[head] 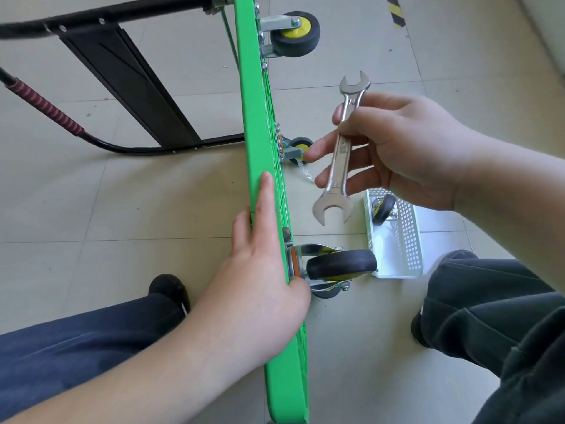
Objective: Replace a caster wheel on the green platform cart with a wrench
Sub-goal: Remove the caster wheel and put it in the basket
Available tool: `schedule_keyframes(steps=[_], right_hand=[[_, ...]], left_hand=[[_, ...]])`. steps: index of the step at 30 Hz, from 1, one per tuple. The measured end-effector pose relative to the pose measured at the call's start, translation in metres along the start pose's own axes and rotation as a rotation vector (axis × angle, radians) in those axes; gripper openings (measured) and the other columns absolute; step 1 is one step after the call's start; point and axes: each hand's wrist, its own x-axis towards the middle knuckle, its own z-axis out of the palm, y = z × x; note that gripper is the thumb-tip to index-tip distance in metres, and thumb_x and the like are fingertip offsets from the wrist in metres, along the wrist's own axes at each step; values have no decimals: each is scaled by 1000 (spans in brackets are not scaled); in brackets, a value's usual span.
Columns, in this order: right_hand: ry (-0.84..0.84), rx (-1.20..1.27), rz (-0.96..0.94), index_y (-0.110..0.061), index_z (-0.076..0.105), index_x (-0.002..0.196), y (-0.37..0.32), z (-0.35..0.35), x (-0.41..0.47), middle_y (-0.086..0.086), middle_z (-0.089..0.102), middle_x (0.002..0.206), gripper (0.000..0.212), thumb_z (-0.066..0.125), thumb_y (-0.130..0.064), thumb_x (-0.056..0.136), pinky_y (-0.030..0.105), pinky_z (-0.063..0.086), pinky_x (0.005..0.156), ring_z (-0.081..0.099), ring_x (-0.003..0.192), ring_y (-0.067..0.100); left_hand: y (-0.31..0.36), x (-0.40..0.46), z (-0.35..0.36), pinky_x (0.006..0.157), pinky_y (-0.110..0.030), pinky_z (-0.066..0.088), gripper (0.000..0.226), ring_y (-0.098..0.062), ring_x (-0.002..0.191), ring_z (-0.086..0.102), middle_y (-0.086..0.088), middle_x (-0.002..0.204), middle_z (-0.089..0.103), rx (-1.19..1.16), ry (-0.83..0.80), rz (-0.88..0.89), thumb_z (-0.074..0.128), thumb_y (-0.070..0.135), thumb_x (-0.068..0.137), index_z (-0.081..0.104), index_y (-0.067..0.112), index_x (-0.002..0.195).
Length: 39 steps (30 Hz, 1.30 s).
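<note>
Closest to the lens, the left hand [260, 280] lies on the upper edge of the green platform cart [258, 123], which stands on its side on the tiled floor [137, 209]. Its fingers are straight and pressed flat along the green edge, with the thumb tucked down on the underside next to the mounting plate of the nearest caster wheel [341, 266]. That wheel, black-tyred with a yellow hub, sticks out sideways to the right from a shiny metal fork.

Largest in view, the cart runs from the bottom of the frame up to the top. Its black folded handle frame [128, 84] spreads across the floor to the left, with a dark red ribbed grip at the far left. Two more casters project from the underside on the right: a far caster [295, 33] near the top and a middle caster [298, 149] partly hidden behind the fingers of the right hand.

Dark trouser legs and black shoes frame the lower corners.

A white perforated basket [406, 240] stands on the floor right of the nearest caster, with a spare caster wheel [383, 209] lying in its far end.

Above the basket, the right hand [397, 148] holds a double open-ended wrench [342, 148] in the air, thumb and curled fingers gripping its shank, well apart from the cart.
</note>
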Motion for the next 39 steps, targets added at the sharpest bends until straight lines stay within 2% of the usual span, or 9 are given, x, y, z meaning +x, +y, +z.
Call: schedule_keyframes(steps=[4,7,10,16,19,21,28,33,39], right_hand=[[118,-157,16,-11,54,109,-1,-2,3,8,68,65,10,45,-12,106,32,54,47,69,58,30],[139,-316,79,-12,60,112,1,-4,8,10,67,75,13,48,-13,106,30,54,46,70,57,25],[89,-348,144,-11,62,114,3,-4,10,15,66,84,15,49,-13,106,31,56,50,70,62,27],[-51,-291,171,-12,63,120,8,-2,11,15,72,89,19,54,-7,104,37,63,62,73,76,32],[-53,-268,106,-10,59,124,12,2,13,21,74,99,20,57,-8,104,39,65,67,76,87,36],[-28,-269,33,-9,55,125,15,6,15,24,73,102,23,59,-10,103,44,66,71,74,91,39],[65,-253,-97,-8,48,123,24,18,20,22,72,94,29,65,-15,101,48,65,70,74,84,41],[48,-259,-86,-10,49,123,32,25,22,17,72,91,28,65,-15,100,49,65,70,71,74,28],[25,-257,-84,-8,51,123,28,24,23,20,74,94,29,67,-15,99,48,65,72,74,83,39]], left_hand=[[-1,0,1,64,-30,43,118,-23,98,64,24,157,10,4,0,3,60,23,92,-41,64,137],[-1,-1,1,72,-33,48,118,-21,105,63,25,158,9,-4,1,10,61,23,93,-39,64,139],[-1,0,1,74,-30,49,119,-18,105,62,26,159,7,-9,4,14,61,22,92,-40,64,139],[-2,0,1,66,-24,46,119,-16,99,62,27,156,8,-9,3,10,61,21,92,-39,65,139],[-2,0,1,67,-28,47,120,-18,101,62,27,156,9,-8,7,11,63,22,92,-39,64,139],[-2,0,1,63,-24,44,120,-17,98,62,27,155,9,-11,5,9,62,22,91,-39,64,139],[-1,0,2,60,-25,42,120,-21,97,63,28,155,9,-12,9,5,62,22,91,-39,65,139],[-2,-1,2,59,-24,43,119,-18,94,64,28,153,10,-24,11,8,61,22,91,-38,65,139],[-2,-1,1,60,-23,43,120,-18,94,64,28,156,8,-24,12,6,62,22,91,-39,66,137]])
